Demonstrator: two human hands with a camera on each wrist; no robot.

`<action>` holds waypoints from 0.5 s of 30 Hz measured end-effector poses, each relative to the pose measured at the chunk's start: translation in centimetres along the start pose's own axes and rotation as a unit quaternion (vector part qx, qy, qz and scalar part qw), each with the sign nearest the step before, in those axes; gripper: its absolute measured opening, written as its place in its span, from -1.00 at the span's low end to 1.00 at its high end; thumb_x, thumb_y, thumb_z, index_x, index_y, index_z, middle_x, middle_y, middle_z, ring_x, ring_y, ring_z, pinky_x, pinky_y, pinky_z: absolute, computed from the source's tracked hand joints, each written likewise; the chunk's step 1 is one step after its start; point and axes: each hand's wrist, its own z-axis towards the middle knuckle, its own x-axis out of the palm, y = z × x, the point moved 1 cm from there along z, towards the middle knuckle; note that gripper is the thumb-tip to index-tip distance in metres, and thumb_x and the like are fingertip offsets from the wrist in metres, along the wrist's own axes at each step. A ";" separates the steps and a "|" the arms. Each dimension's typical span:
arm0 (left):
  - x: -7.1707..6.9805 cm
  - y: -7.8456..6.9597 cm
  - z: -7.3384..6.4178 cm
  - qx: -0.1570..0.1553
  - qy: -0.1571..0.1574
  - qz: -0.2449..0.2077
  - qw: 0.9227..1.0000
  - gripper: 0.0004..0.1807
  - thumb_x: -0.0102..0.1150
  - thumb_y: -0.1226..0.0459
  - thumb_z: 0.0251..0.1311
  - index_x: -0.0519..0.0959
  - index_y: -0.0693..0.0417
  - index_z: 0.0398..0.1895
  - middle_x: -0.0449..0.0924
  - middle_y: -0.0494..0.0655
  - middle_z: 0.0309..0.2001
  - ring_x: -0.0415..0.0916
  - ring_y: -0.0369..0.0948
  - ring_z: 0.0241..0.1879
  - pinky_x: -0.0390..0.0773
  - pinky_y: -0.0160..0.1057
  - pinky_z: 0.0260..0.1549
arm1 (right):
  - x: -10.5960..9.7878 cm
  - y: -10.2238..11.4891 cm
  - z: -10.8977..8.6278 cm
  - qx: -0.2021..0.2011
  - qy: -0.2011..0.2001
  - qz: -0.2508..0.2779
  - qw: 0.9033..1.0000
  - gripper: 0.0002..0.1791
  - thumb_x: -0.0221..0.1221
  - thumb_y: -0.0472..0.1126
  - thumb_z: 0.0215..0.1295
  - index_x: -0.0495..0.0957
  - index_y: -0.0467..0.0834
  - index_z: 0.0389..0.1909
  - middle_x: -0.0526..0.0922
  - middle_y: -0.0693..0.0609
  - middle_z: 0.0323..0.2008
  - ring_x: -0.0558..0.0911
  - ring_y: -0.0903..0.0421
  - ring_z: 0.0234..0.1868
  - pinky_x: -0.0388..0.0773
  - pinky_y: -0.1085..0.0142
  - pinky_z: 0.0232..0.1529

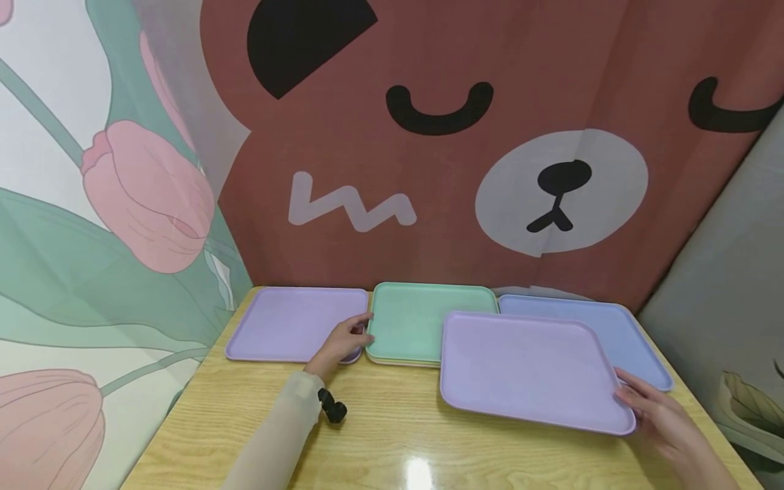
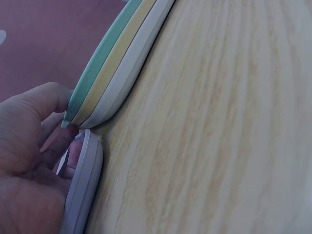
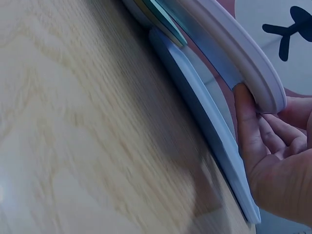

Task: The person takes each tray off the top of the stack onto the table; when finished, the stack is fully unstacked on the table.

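A brown bear backdrop (image 1: 453,163) rises behind the wood-grained counter (image 1: 380,415), showing black curved eyes, a pale oval muzzle and a light zigzag mark. To its left stands a tulip print (image 1: 150,197), pink blooms among broad green leaves. A plain grey surface (image 1: 729,252) borders the right side, with a brown leaf-like shape (image 1: 750,398) low beside it. A white glare (image 1: 418,471) shines on the counter's wood

premises: indoor corner, apparently screened off; whether home or studio cannot be determined. evidence: creased bear-print hanging (image 1: 441,204) beyond the left hand (image 1: 339,342) and right hand (image 1: 658,413); tulip-print hanging (image 1: 147,197) left of the left hand; plain grey surface (image 1: 735,265) beyond the right hand; wood-grained tabletop (image 1: 392,422) beneath both.
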 end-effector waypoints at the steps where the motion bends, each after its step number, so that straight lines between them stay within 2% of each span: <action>1: 0.0 0.0 0.0 0.000 0.000 0.000 1.000 -0.35 0.40 0.34 0.13 0.52 0.04 0.36 0.59 0.06 0.15 0.46 -0.11 -0.02 0.46 -0.18 -0.01 | -0.2 0.0 -0.2 0.008 -0.009 -0.003 1.000 -0.45 -0.09 -0.38 0.58 0.70 0.34 -0.05 0.67 0.35 -0.09 0.62 0.35 -0.12 0.60 0.38 -0.17; 5: 0.0 0.1 0.1 0.000 -0.001 0.000 1.000 -0.34 0.39 0.35 0.12 0.52 0.05 0.36 0.59 0.06 0.11 0.45 -0.13 -0.04 0.45 -0.20 -0.03 | -1.0 0.1 -1.1 0.041 -0.028 -0.030 0.998 -0.46 -0.08 -0.32 0.60 0.68 0.43 -0.08 0.61 0.46 -0.08 0.60 0.36 -0.12 0.60 0.35 -0.17; 7: 0.0 0.1 0.0 0.000 0.001 -0.001 1.000 -0.34 0.39 0.35 0.12 0.51 0.06 0.36 0.59 0.06 0.11 0.45 -0.13 -0.05 0.45 -0.21 -0.04 | -1.4 0.1 -1.4 0.046 -0.033 -0.043 0.997 -0.46 -0.09 -0.31 0.60 0.66 0.46 -0.08 0.59 0.50 -0.08 0.58 0.38 -0.11 0.59 0.35 -0.17; 10: 0.0 0.1 0.0 -0.001 0.003 -0.002 1.000 -0.34 0.39 0.35 0.13 0.51 0.07 0.37 0.59 0.06 0.11 0.44 -0.13 -0.06 0.45 -0.20 -0.05 | -2.0 0.2 -1.9 0.059 -0.043 -0.079 0.994 -0.48 -0.09 -0.26 0.62 0.60 0.53 -0.09 0.46 0.62 -0.08 0.51 0.47 -0.09 0.55 0.41 -0.16; 13: 0.0 0.2 0.1 -0.002 0.005 -0.003 1.000 -0.34 0.39 0.35 0.13 0.51 0.06 0.37 0.58 0.06 0.10 0.43 -0.14 -0.06 0.45 -0.21 -0.05 | -2.6 0.2 -2.4 0.073 -0.060 -0.104 0.990 -0.51 -0.06 -0.22 0.62 0.57 0.56 -0.11 0.41 0.66 -0.10 0.47 0.50 -0.09 0.53 0.43 -0.17; 15: 0.0 0.3 0.2 -0.003 0.006 -0.005 1.000 -0.34 0.39 0.35 0.13 0.51 0.07 0.37 0.58 0.06 0.10 0.43 -0.14 -0.07 0.45 -0.22 -0.05 | -2.9 0.3 -2.7 0.076 -0.056 -0.109 0.990 -0.50 -0.08 -0.23 0.63 0.55 0.56 -0.11 0.43 0.65 -0.09 0.48 0.47 -0.09 0.53 0.42 -0.16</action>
